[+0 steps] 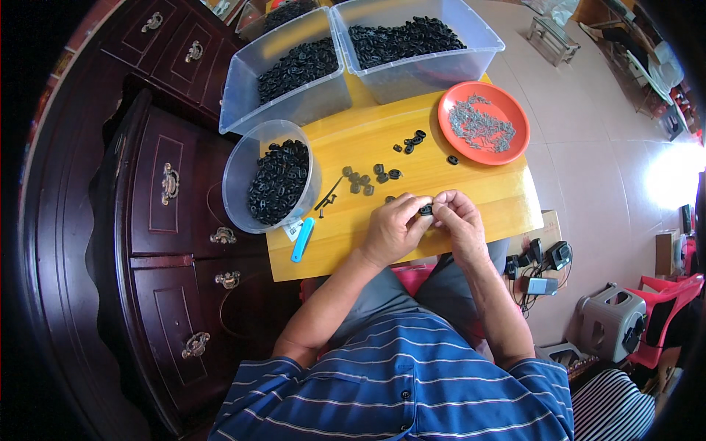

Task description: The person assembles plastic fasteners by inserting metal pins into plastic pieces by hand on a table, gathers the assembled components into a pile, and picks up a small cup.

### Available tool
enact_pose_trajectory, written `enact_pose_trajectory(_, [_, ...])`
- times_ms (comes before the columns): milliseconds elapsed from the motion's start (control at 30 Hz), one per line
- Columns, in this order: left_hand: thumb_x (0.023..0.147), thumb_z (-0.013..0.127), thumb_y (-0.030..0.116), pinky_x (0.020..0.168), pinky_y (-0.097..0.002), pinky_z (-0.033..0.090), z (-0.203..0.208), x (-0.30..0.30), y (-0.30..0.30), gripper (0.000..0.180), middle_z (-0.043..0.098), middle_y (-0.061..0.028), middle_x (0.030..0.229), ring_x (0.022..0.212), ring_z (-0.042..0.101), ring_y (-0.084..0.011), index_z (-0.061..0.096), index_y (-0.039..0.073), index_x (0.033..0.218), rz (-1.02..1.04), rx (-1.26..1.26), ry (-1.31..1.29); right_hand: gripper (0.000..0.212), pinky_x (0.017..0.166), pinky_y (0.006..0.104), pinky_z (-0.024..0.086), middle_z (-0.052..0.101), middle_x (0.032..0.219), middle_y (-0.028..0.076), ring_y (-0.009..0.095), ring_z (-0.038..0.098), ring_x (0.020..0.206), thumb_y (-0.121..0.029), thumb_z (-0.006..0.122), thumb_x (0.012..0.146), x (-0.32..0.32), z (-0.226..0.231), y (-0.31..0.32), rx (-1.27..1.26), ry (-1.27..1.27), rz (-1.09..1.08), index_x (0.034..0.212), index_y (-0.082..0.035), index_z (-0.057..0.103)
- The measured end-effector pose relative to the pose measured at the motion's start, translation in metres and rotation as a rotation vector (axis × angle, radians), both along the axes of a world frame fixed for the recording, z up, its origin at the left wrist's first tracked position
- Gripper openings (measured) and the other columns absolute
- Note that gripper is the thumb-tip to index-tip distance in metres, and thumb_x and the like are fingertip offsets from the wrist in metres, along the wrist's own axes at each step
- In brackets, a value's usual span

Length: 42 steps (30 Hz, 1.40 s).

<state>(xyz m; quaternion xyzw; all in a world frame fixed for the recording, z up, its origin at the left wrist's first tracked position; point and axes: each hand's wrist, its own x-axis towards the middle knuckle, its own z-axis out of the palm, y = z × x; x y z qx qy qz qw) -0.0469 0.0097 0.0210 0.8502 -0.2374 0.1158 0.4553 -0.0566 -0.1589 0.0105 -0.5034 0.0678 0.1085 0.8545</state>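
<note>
Both hands meet over the near part of the tabletop [471, 185], fingertips drawn in close together. The left hand [395, 231] pinches a small black part [426, 209] between thumb and forefinger; the right hand [462, 224], equally narrow, closes its thumb and fingertips at the part's right side — whether a smaller piece sits there too, I cannot tell.

Taking the hands as the centre of the dial, loose black pieces [366, 178] lie scattered toward 10 o'clock, with a smaller group [412, 142] between 11 and 12. At 1 o'clock is an orange-red plate [489, 156] of small silvery pieces [478, 126], a single black piece [452, 159] just beside it. A round clear tub [237, 158] heaped with black parts stands toward 10; two clear bins hold more, one [323, 103] near 11, the other [415, 79] at 12. A turquoise-handled tool [301, 240] lies near 9 — close below the tub.
</note>
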Motion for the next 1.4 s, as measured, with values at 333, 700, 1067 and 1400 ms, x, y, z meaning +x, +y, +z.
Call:
enact_pose_trajectory(333, [0.088, 0.075, 0.005, 0.06, -0.0312, 0.052, -0.0007, 0.0003, 0.0032, 0.023, 0.068, -0.0108, 0.087, 0.067, 0.065, -0.0201, 0.069, 0.0, 0.109, -0.008, -0.048, 0.027, 0.01, 0.074, 0.0195, 0.043, 0.063, 0.094, -0.003, 0.005, 0.054, 0.08, -0.01, 0.061, 0.1, 0.002, -0.01, -0.0017, 0.027, 0.017, 0.043, 0.11, -0.008, 0.062])
enact_pose_trajectory(700, [0.087, 0.075, 0.004, 0.062, -0.0328, 0.053, 0.0031, -0.0003, 0.0045, 0.022, 0.069, -0.0115, 0.088, 0.069, 0.067, -0.0228, 0.068, 0.0, 0.107, 0.006, -0.023, 0.018, 0.008, 0.075, 0.0202, 0.046, 0.065, 0.095, 0.0, 0.006, 0.056, 0.081, -0.011, 0.06, 0.102, 0.0035, -0.0097, -0.004, 0.025, 0.03, 0.059, 0.11, -0.008, 0.061])
enact_pose_trajectory(1067, [0.085, 0.076, 0.004, 0.062, -0.0345, 0.054, 0.0036, -0.0008, 0.0048, 0.022, 0.068, -0.012, 0.087, 0.07, 0.068, -0.0249, 0.068, 0.0, 0.106, 0.012, 0.012, -0.027, 0.011, 0.075, 0.0222, 0.045, 0.068, 0.094, 0.003, 0.008, 0.057, 0.08, -0.01, 0.061, 0.101, 0.0033, -0.0107, -0.0031, 0.047, 0.041, 0.038, 0.11, -0.006, 0.059])
enact_pose_trajectory(1400, [0.086, 0.075, 0.005, 0.061, -0.0346, 0.053, -0.001, -0.0006, 0.0078, 0.019, 0.068, -0.0125, 0.086, 0.069, 0.068, -0.0254, 0.068, 0.0, 0.104, 0.03, 0.042, -0.048, 0.011, 0.075, 0.0228, 0.046, 0.069, 0.094, 0.003, 0.009, 0.059, 0.081, -0.011, 0.061, 0.101, 0.0036, -0.0122, -0.0035, 0.056, 0.037, 0.045, 0.11, -0.006, 0.059])
